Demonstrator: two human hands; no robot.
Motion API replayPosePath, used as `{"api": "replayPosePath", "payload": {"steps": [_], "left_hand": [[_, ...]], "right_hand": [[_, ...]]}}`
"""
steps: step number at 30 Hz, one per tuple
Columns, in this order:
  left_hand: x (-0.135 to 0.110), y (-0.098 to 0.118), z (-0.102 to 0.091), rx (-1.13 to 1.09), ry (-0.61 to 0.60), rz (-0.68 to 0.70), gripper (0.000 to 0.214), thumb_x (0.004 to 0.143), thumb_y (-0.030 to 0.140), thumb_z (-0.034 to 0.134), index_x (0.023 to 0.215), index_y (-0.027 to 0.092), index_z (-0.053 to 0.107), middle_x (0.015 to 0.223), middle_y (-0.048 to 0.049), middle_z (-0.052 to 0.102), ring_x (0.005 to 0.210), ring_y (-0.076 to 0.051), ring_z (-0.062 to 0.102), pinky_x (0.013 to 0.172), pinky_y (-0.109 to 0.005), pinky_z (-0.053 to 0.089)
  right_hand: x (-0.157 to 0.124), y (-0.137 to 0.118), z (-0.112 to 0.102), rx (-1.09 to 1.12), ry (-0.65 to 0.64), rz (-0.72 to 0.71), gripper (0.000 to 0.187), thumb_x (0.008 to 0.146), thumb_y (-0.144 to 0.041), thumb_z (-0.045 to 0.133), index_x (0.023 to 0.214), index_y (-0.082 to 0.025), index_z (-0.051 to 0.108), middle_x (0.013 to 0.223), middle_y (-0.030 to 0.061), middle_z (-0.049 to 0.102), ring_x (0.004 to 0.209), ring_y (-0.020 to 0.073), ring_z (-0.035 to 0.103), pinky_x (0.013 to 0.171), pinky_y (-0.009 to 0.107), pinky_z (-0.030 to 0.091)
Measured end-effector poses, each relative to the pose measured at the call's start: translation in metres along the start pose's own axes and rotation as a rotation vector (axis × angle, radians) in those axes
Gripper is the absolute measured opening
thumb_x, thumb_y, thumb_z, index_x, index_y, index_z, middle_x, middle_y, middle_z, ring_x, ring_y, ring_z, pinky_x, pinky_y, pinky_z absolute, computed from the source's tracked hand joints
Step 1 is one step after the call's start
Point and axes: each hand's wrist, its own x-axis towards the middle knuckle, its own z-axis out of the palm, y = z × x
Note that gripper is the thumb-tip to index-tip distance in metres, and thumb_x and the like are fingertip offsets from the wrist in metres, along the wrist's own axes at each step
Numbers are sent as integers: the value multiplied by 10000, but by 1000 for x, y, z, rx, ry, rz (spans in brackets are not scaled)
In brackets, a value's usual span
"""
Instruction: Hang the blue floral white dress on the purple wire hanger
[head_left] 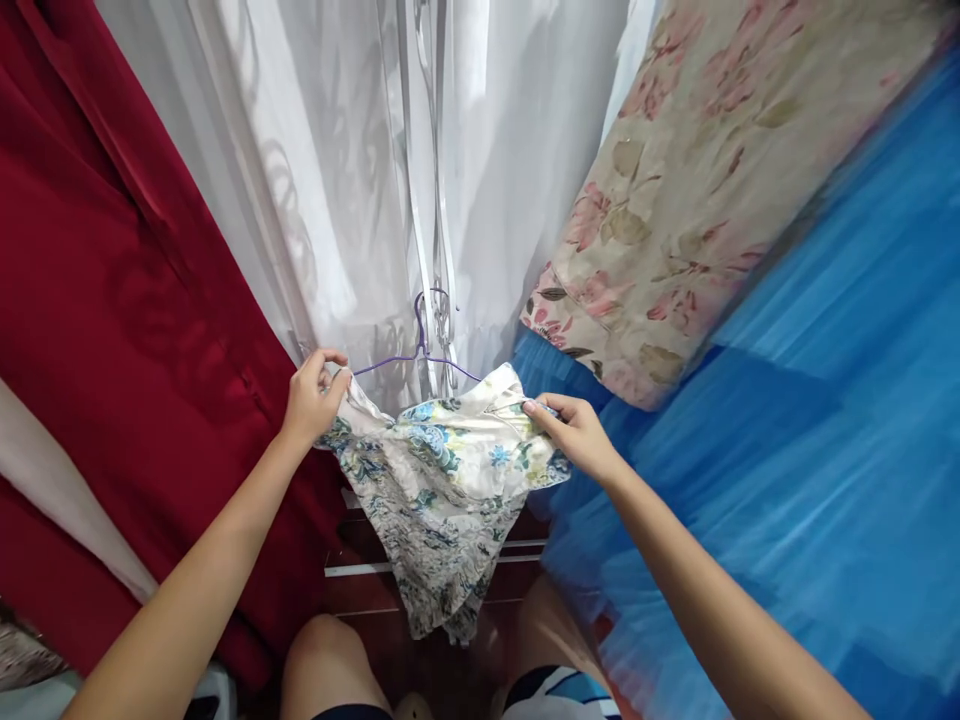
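A white garment with a blue, green and yellow floral print point(457, 470) hangs from a purple hanger point(421, 354) in the middle of the view. My left hand point(313, 398) pinches the garment near its left shoulder. At the right shoulder, my right hand point(577, 432) grips the fabric with the thumb on top. The hanger's arms run under both shoulders, and its hook is up by a white metal bar. Below the collar the cloth narrows and drops toward my knees.
A red cloth point(135, 300) hangs on the left and white curtains point(337, 150) behind. To the right are a beige floral cloth point(660, 220) and blue tulle point(810, 450). White metal bars point(427, 180) rise behind the hanger. My knee point(330, 660) shows low down.
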Motion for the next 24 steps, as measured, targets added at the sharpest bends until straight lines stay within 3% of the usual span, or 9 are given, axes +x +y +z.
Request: {"api": "replayPosePath", "payload": {"steps": [3,5,9,11,12,15,18,21,24], "left_hand": [[1,18,-4,134,68,146,153,837,315,632,904,178,630,890,-47,658,805,-176,602,785,-270,446],[6,22,-2,164,62,152,152,834,327,644,842,176,635,838,-38,650,815,-179,598,781,-266,434],[2,7,8,-27,75,-90,315,913,382,533,692,164,585,627,-2,537,587,-121,488,577,-226,367],[-9,-1,15,-211,157,-279,428,955,465,443,678,163,566,551,12,456,496,-103,403,492,-217,302],[-16,-3,20,-304,192,-360,477,961,515,408,676,164,561,527,18,425,467,-98,369,466,-215,276],[-35,13,37,-628,152,-511,574,934,641,369,672,166,556,501,17,407,433,-90,350,433,-202,270],[-44,55,55,-1063,-89,-613,554,912,668,395,725,172,555,528,22,420,418,-82,379,424,-187,319],[-44,99,68,-1426,-327,-671,410,897,595,516,862,190,569,603,40,475,376,-51,370,395,-174,335],[-45,119,75,-1543,-482,-642,369,856,493,648,1084,208,591,915,-29,658,562,-78,597,557,-200,501]], "right_hand": [[7,-24,1,45,69,-27,418,857,-508,651,639,-169,540,545,-49,409,480,80,316,459,243,207],[11,-51,7,80,26,-39,409,859,-506,657,652,-168,556,551,-46,415,482,80,325,460,241,216],[-5,-89,33,193,-398,-111,455,921,-585,531,811,-167,676,772,29,631,688,144,561,627,256,432],[-21,-86,46,323,-616,-118,591,954,-658,368,1041,-174,696,1004,84,688,909,209,632,810,324,493],[-28,-78,52,366,-650,-104,626,963,-665,319,1142,-180,671,1091,101,684,1001,233,632,886,358,489],[-41,-43,67,260,-468,-57,520,972,-593,411,1285,-220,593,1251,105,628,1177,254,568,1045,407,411],[-45,-14,78,80,-283,-66,485,940,-518,541,1341,-245,535,1351,97,548,1244,259,492,1077,402,360],[-52,-3,82,145,-323,2,353,940,-507,545,1039,-183,647,967,54,650,886,199,587,776,297,463],[-67,-1,68,409,-259,213,377,912,-505,590,770,-157,618,642,-9,574,561,116,490,531,233,364]]}}
